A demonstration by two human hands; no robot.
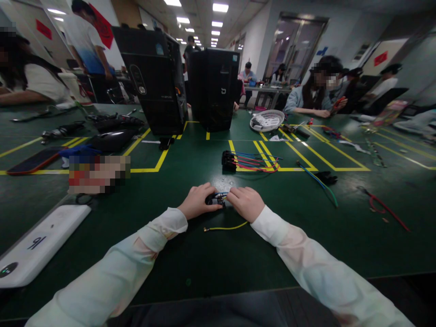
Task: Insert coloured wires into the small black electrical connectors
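Note:
Low over the green table [190,254], my left hand [199,200] is closed around a small black connector [215,200] with metal terminals and wires. My right hand [247,203] pinches wires at the connector's right side; a blue wire [221,194] shows between the hands. Its fingertips partly hide what they grip. A yellow-green wire [225,227] with a brass terminal lies below, its right end passing under my right hand. Beyond my hands sits a group of black connectors [229,161] with red and blue wires.
Two black computer towers [155,86] stand at the back. A white power bank [44,245] lies at left. Loose blue and green wires [320,181], a black piece [327,177] and a red wire [388,209] lie at right. Behind is a white basket [267,121]; other people sit farther back.

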